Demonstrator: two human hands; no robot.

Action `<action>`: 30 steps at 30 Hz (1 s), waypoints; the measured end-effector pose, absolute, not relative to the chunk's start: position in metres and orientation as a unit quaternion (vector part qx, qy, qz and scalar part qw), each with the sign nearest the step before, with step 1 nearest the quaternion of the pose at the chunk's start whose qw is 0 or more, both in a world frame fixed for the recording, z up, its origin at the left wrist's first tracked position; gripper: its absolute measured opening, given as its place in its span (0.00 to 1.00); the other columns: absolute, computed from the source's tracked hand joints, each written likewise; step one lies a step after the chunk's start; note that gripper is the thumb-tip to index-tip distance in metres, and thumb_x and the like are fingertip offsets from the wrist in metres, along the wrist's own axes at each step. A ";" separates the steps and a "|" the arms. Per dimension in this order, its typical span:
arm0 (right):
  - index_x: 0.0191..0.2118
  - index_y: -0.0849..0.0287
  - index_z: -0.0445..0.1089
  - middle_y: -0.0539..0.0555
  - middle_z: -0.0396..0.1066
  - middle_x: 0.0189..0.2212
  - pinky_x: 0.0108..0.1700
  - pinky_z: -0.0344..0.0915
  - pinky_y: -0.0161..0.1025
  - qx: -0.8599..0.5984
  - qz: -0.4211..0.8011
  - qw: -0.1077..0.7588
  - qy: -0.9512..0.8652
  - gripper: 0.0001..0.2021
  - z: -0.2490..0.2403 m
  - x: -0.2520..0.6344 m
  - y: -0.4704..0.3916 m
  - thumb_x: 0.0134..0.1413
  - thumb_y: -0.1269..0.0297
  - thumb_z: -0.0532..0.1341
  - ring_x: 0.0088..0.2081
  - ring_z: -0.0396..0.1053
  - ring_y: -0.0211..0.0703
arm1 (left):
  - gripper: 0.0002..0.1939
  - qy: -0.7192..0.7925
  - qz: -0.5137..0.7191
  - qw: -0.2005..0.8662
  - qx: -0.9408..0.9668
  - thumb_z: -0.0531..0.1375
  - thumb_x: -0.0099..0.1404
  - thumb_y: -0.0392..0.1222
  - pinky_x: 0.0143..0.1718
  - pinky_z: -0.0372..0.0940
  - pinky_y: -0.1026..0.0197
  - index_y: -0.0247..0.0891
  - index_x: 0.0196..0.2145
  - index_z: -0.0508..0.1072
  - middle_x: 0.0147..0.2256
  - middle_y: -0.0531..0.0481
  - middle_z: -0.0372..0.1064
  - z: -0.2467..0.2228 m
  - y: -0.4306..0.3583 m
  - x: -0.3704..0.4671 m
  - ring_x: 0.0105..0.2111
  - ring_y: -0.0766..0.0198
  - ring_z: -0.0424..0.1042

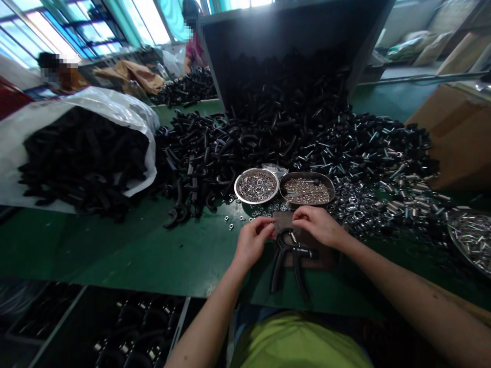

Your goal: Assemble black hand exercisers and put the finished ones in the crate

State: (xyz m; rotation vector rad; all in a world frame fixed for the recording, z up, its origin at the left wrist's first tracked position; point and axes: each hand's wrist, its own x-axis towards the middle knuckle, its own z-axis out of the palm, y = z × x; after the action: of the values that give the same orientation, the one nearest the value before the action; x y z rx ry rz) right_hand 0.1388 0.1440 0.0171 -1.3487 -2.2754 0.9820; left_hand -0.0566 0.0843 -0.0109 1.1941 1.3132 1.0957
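Left hand (251, 243): grip nearly closed; from here, can't tell if pinching anything
Right hand (320, 225): likewise
Black-handled tool (278, 263): seemingly mid-assembly, calling for fingertip precision next

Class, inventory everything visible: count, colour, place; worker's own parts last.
Tabletop: one, green, across middle
Board: one, brown, on tabletop
Spring-fitted tool: one, black, partly on board
Round dish: one, silver, centre
Oval dish: one, grey, centre
Curved parts: many, black, centre
Pinned parts: many, black and silver, right
Rings: many, silver, right
Springs: many, silver, right
Bowl: one, metallic, right edge
Bag: one, white, left
Bin: one, grey, back
Box: one, brown, right
Stored parts: several, black, lower left
Windows: several, bright, upper left
Coworkers: two, orange and magenta clothing, upper left
Shirt: one, lime, bottom
Left hand: one, bare, near tool
Right hand: one, bare, near board
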 end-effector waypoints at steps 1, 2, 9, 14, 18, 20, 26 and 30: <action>0.32 0.59 0.69 0.51 0.71 0.31 0.36 0.61 0.35 -0.464 0.295 0.140 -0.824 0.06 0.013 0.140 0.142 0.55 0.65 0.56 0.33 0.68 0.38 | 0.11 0.541 0.456 0.520 0.478 0.59 0.59 0.42 0.33 0.69 0.61 0.36 0.39 0.73 0.29 0.50 0.72 -0.014 0.079 -0.056 0.28 0.64 0.72; 0.32 0.59 0.69 0.52 0.72 0.33 0.38 0.61 0.35 -0.458 0.257 0.119 -0.843 0.07 0.009 0.141 0.140 0.56 0.66 0.55 0.36 0.68 0.39 | 0.11 0.539 0.455 0.533 0.467 0.60 0.59 0.43 0.33 0.69 0.61 0.35 0.38 0.73 0.29 0.51 0.72 -0.017 0.074 -0.056 0.28 0.65 0.72; 0.35 0.61 0.69 0.58 0.71 0.35 0.36 0.60 0.37 -0.455 0.155 0.047 -0.875 0.07 0.011 0.126 0.127 0.57 0.69 0.53 0.37 0.69 0.45 | 0.11 0.568 0.423 0.521 0.476 0.64 0.54 0.46 0.27 0.64 0.65 0.35 0.30 0.72 0.23 0.54 0.68 -0.024 0.054 -0.048 0.24 0.67 0.68; 0.38 0.60 0.70 0.59 0.71 0.38 0.37 0.62 0.37 -0.435 0.120 0.026 -0.892 0.10 0.016 0.120 0.117 0.58 0.70 0.52 0.41 0.68 0.47 | 0.07 0.592 0.365 0.399 0.598 0.62 0.57 0.43 0.31 0.62 0.63 0.37 0.28 0.75 0.26 0.52 0.71 -0.019 0.057 -0.044 0.28 0.64 0.69; 0.50 0.55 0.66 0.55 0.70 0.43 0.41 0.63 0.38 -0.459 0.105 0.065 -0.880 0.14 0.014 0.155 0.110 0.60 0.64 0.53 0.44 0.68 0.44 | 0.03 0.575 0.326 0.318 0.680 0.59 0.59 0.37 0.37 0.62 0.61 0.39 0.30 0.74 0.31 0.51 0.72 -0.015 0.060 -0.037 0.34 0.62 0.70; 0.52 0.54 0.63 0.55 0.69 0.45 0.42 0.64 0.39 -0.493 0.084 0.094 -0.861 0.15 0.008 0.188 0.100 0.59 0.62 0.54 0.46 0.67 0.45 | 0.03 0.570 0.312 0.318 0.690 0.59 0.59 0.35 0.37 0.62 0.61 0.39 0.32 0.73 0.32 0.51 0.72 -0.015 0.062 -0.034 0.34 0.62 0.70; 0.35 0.57 0.66 0.59 0.69 0.34 0.35 0.64 0.46 -0.599 -0.001 0.052 -0.799 0.12 -0.035 0.287 0.057 0.53 0.53 0.57 0.37 0.68 0.53 | 0.06 0.535 0.251 0.220 0.776 0.57 0.61 0.33 0.37 0.62 0.61 0.41 0.35 0.71 0.33 0.49 0.71 -0.011 0.062 -0.027 0.36 0.61 0.68; 0.38 0.56 0.65 0.59 0.72 0.34 0.31 0.65 0.46 -0.656 0.044 0.067 -0.750 0.13 -0.031 0.285 0.047 0.58 0.54 0.51 0.34 0.71 0.54 | 0.08 0.482 0.180 0.126 0.848 0.54 0.64 0.34 0.37 0.61 0.60 0.42 0.34 0.71 0.33 0.47 0.69 -0.009 0.058 -0.022 0.37 0.59 0.66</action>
State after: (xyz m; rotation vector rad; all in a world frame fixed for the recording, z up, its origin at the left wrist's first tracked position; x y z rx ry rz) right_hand 0.2846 0.0468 -0.0312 -1.9779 -2.2610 0.1313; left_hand -0.0223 0.0580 -0.0089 2.4702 1.4024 0.5232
